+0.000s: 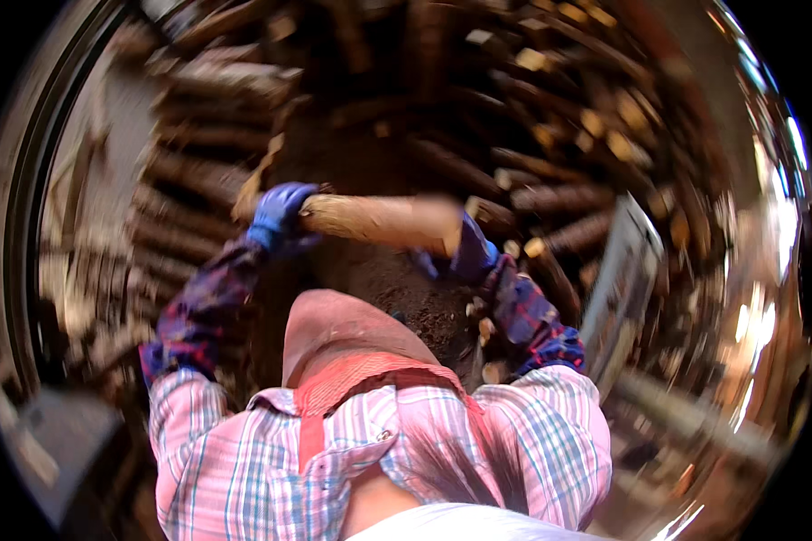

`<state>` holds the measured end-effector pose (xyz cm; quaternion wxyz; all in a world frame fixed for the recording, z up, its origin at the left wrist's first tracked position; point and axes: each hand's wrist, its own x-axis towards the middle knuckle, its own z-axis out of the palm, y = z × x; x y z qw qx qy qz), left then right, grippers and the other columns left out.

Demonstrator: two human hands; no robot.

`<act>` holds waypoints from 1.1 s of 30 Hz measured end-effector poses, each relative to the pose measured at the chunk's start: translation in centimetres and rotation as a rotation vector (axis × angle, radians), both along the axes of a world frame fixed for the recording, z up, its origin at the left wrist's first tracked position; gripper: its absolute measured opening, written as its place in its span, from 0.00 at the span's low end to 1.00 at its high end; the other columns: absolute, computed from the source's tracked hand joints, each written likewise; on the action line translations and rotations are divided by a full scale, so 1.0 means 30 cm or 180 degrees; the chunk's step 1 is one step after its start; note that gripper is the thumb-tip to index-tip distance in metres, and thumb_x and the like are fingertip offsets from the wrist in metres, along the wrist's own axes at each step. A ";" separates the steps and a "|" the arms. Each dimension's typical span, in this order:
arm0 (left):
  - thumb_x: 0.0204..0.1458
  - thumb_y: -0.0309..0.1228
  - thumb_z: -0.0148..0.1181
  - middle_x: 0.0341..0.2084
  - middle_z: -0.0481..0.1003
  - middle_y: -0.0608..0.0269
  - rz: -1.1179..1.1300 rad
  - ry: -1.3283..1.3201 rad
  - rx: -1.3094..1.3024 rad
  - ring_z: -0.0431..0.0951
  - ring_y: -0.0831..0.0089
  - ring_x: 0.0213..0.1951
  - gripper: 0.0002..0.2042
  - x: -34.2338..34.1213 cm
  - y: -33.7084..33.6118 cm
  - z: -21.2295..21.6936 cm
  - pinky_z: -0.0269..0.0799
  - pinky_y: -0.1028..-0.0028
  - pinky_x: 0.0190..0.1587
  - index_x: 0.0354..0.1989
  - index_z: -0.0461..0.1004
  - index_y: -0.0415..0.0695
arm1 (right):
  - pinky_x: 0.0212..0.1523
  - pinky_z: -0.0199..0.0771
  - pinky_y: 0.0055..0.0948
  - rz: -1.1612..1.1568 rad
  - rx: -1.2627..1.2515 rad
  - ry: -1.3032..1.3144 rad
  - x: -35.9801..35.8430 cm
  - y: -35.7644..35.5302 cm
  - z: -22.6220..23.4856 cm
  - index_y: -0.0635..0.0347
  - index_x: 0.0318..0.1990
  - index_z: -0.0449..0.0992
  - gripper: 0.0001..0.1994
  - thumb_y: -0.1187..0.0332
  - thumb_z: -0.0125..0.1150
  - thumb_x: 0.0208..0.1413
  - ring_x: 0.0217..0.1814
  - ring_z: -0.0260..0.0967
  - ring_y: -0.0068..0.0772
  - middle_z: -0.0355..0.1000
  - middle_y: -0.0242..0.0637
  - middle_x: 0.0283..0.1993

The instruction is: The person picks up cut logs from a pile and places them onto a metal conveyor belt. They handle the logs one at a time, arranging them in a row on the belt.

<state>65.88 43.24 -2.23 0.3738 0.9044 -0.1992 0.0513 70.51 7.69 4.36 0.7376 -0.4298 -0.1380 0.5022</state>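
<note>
A short log (379,222), stripped pale brown over much of its length, lies crosswise in front of me, held up off the dark ground. My left hand (282,216), in a blue glove, is closed around its left end. At the other end, my right hand (471,252), also gloved in blue, grips the wood, its fingers partly hidden and blurred. Dark plaid sleeve covers (209,302) reach up both forearms. A reddish apron (352,338) bulges out below the log.
Cut logs are stacked (194,167) in rows on my left. To the right, a loose heap of logs (568,198) shows several pale cut ends. A grey flat panel (621,279) stands upright by my right forearm. Dark, crumbly debris (419,307) covers the ground between.
</note>
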 end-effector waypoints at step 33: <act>0.52 0.40 0.60 0.40 0.75 0.64 0.0466 0.3010 -0.2581 0.73 0.74 0.41 0.22 -0.474 -1.044 -0.087 0.70 0.73 0.45 0.51 0.69 0.39 | 0.54 0.67 0.43 -0.2794 -0.6132 -0.2516 -0.351 -1.920 0.067 0.64 0.53 0.68 0.35 0.44 0.62 0.44 0.54 0.67 0.49 0.68 0.52 0.52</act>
